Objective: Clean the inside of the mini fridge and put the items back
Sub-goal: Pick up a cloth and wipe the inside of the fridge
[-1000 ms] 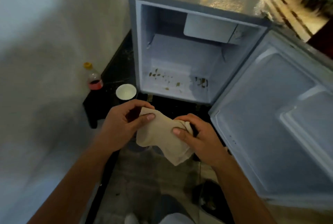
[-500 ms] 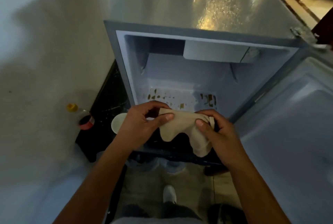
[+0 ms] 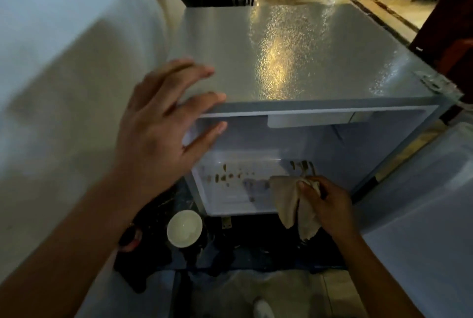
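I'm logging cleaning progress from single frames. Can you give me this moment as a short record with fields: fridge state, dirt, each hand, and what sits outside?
fridge: mini fridge, door swung open, no items visible inside
dirt: brown spots on the interior floor, not yet wiped away
right hand: right hand gripping a beige cloth at the fridge floor's front right
left hand: left hand open, fingers spread, at the fridge's top front left corner
outside: white cup on the dark stand below the fridge
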